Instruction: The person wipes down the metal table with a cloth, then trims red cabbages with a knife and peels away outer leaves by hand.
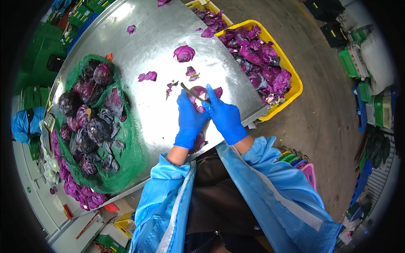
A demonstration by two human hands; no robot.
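Note:
Both hands wear blue gloves and meet over the metal table near its front edge. My left hand [190, 119] is closed against the left side of a red cabbage [198, 92], whose pale cut part shows between the hands. A small knife [188, 90] slants across the cabbage, its dark blade pointing up and left. My right hand [226, 119] is closed around the knife's handle, which is mostly hidden, with the index finger stretched forward along the cabbage. Loose purple leaves [184, 53] lie just beyond the hands.
On the left, a green mesh bag [130, 162] lies spread under several whole red cabbages [99, 130]. A yellow crate [297, 82] full of purple leaves stands at the table's right edge. Another person in a blue sleeve [33, 120] is at the far left. Crates line the right wall.

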